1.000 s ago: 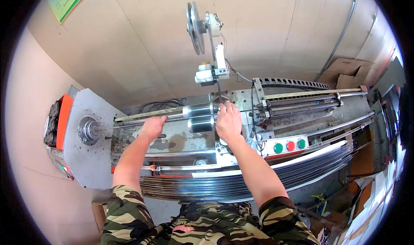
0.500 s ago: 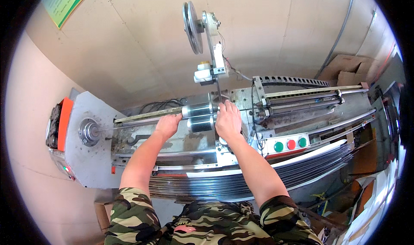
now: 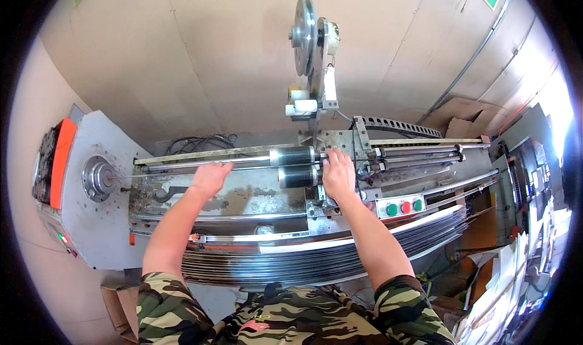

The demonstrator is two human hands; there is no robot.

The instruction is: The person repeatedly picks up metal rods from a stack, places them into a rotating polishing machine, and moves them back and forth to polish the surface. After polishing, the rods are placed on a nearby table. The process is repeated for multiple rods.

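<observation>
My left hand (image 3: pixel 211 178) is closed round a thin metal rod (image 3: pixel 149 174), left of two shiny cylindrical rollers. The rod runs from a round chuck (image 3: pixel 98 179) at the machine's left end toward the rollers, an upper roller (image 3: pixel 291 155) and a lower roller (image 3: pixel 297 176). Just right of the rollers, my right hand (image 3: pixel 339 174) rests on the carriage (image 3: pixel 345 140) with fingers bent. What lies under those fingers is hidden.
Behind the carriage a post carries a grooved metal wheel (image 3: pixel 305 37). A hooked dark tool (image 3: pixel 173 193) lies on the bed. Nearer me are a button box (image 3: pixel 384 209) and a bundle of thin metal rods (image 3: pixel 261 265). Cardboard (image 3: pixel 464 113) stands at the back right.
The view has shifted. My left hand has moved left, away from the rollers. The carriage with its rollers sits farther right along the bed, my right hand still at it.
</observation>
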